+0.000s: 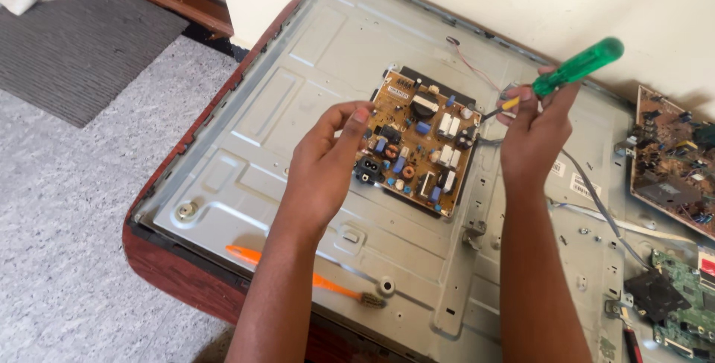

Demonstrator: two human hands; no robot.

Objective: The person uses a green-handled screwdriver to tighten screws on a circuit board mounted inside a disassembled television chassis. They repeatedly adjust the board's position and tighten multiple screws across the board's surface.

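Note:
A brown power-supply circuit board [421, 143] with capacitors and coils lies on the grey metal back panel [298, 102] of a flat screen. My right hand [532, 128] grips a screwdriver with a green translucent handle [579, 67], its tip pointing toward the board's upper right corner. My left hand [324, 166] hovers over the board's left edge, thumb and forefinger pinched close together; whether something tiny sits between them is too small to tell.
An orange-handled brush [313, 279] lies near the panel's front edge. A second brown board [670, 158] and a green board [681, 300] sit at the right, with grey cables [596, 199] running across. The panel rests on a red-brown table [175, 277] against a cream wall.

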